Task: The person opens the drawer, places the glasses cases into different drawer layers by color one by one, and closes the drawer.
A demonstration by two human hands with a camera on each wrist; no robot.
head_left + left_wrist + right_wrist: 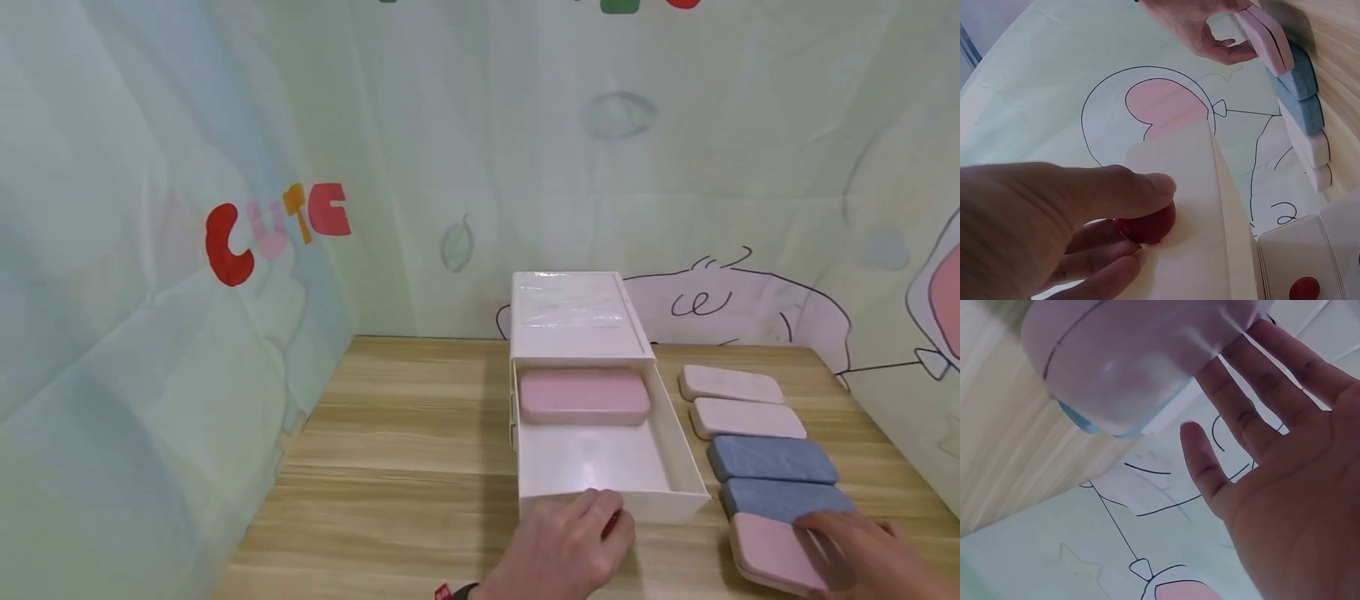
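Note:
In the head view, my left hand (558, 546) is at the front of a pulled-out white drawer (686, 454). The left wrist view shows its thumb and fingers pinching the drawer's round red knob (1150, 222). Inside, at the back, lies a pink glasses case (585, 396). To the right, my right hand (873, 550) grips the right end of another pink glasses case (776, 554), nearest in a row. Its fingers touch the case's side in the right wrist view; its thumb is hidden there. Whether this case is off the table, I cannot tell.
Beyond the pink case, two blue glasses cases (772, 458) and two pale pink ones (731, 383) line the wooden table (390, 442). The white drawer box (573, 312) stands behind its drawer. A printed cloth (405, 125) encloses the back and sides.

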